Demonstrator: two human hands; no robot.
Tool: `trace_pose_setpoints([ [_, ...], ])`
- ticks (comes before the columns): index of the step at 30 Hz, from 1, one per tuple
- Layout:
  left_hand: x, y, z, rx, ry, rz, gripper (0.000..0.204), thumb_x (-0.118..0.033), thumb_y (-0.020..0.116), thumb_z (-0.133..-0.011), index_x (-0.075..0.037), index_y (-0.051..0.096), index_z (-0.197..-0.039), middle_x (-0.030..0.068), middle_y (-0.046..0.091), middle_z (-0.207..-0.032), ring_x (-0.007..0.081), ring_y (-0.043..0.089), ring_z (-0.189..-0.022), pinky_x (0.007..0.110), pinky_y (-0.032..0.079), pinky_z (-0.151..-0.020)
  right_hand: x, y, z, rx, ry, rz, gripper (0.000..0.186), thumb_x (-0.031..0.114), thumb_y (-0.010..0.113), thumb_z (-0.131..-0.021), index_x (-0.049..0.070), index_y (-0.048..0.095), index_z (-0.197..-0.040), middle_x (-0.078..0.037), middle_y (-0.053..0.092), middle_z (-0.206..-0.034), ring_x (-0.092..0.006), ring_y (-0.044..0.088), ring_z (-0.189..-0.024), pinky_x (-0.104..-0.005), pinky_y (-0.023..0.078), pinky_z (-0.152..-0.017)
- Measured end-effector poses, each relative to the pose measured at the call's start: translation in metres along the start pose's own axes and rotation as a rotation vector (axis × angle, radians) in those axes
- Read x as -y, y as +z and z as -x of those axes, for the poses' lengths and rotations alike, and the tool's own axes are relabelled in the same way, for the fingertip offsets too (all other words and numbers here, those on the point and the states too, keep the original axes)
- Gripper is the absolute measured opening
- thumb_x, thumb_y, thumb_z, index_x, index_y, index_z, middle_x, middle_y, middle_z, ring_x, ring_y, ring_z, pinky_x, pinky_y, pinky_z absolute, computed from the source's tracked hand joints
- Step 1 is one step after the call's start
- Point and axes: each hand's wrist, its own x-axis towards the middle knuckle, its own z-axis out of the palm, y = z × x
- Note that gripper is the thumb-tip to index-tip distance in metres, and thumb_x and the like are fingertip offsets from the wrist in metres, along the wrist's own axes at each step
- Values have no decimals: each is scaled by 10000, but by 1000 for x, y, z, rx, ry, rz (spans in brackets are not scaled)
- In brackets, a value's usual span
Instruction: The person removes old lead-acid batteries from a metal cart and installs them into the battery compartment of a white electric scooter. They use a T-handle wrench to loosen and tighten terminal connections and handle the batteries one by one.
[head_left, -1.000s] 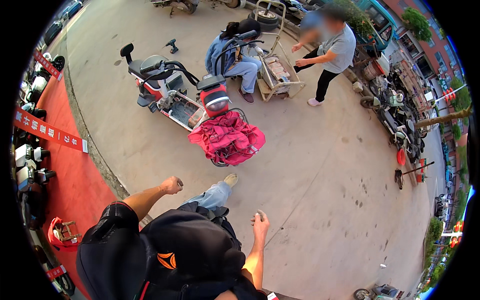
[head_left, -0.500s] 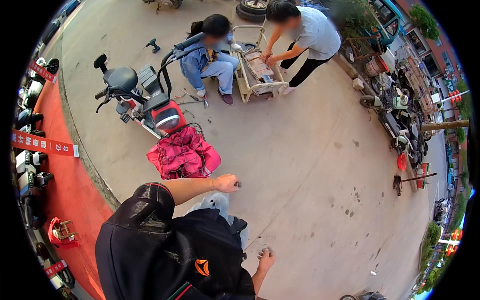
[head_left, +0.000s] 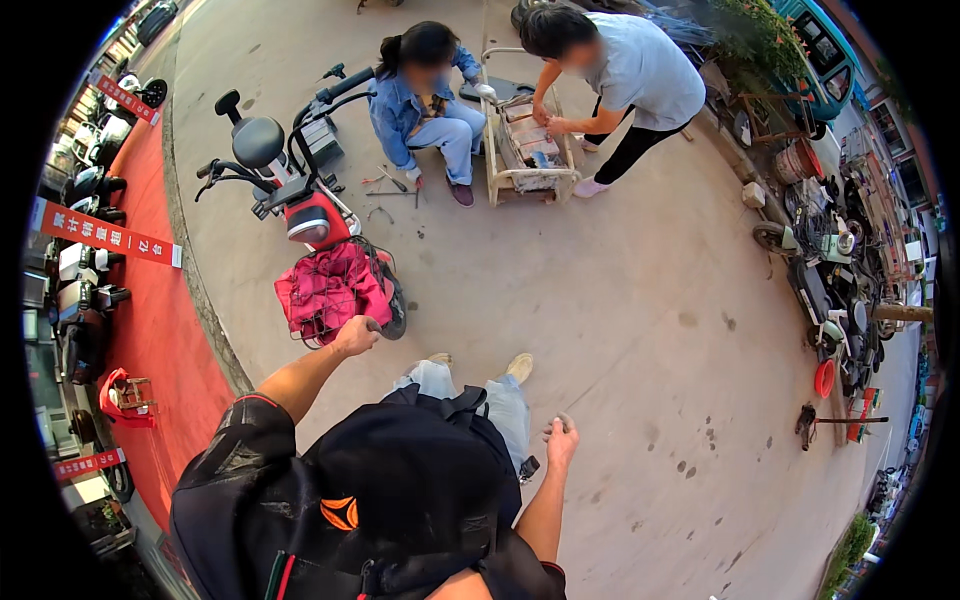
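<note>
The left hand (head_left: 356,335) is loosely curled at the near edge of the basket (head_left: 375,250); whether it touches the wire or grips anything I cannot tell. The right hand (head_left: 562,436) hangs over the concrete (head_left: 640,330), fingers half bent and a little apart.

The basket sits at the near end of the scooter (head_left: 328,228), just ahead of the person's shoes (head_left: 518,367) and to their left. It is dark wire, filled with a crumpled bright pink cloth (head_left: 335,285). A dark wheel (head_left: 396,310) shows on its right. The scooter stands upright, its body red and white, with a rounded lamp, a black seat (head_left: 258,142) and black handlebars.

Beyond it, tools (head_left: 398,183) lie by a crouching person in denim (head_left: 425,105). Next comes a cream-framed cart (head_left: 533,176), with a person in a grey shirt (head_left: 645,70) bent over it.

To the left, a curved edge divides the concrete from red ground (head_left: 150,430). On the right, the concrete runs broadly out to parked scooters (head_left: 815,275) and a red bucket (head_left: 824,378).
</note>
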Motion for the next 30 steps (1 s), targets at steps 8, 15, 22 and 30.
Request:
trace_pose_setpoints([
  [8,-35,88,69,-22,-216,225,391,-189,712,-915,61,736,-1214,138,772,-903,192,758,-735,330,609,-611,118,-80,-124,92,-126,8,370,179,571,-1069,-11,635,-1379,-136,736,-1060,-170,699,-798,-296,580,-642],
  [15,-36,137,67,71,-318,161,384,-194,724,-906,41,746,-1209,142,784,-920,201,765,-743,339,630,-638,134,-54,-142,182,-114,25,363,184,585,-1050,3,664,-1354,-135,750,-1043,-171,714,-799,-314,584,-656],
  [22,-59,131,30,-17,-281,283,421,-197,698,-898,49,741,-1237,149,772,-867,191,747,-708,344,621,-626,125,-12,-135,342,-105,145,395,212,591,-1050,-9,647,-1372,-151,752,-1065,-190,719,-796,-315,588,-657],
  [30,-90,112,-3,29,-189,206,413,-183,702,-913,65,725,-1243,159,783,-958,192,770,-770,336,625,-650,160,-5,-149,310,-124,113,386,215,596,-1053,-7,653,-1363,-157,754,-1080,-194,725,-806,-317,587,-657],
])
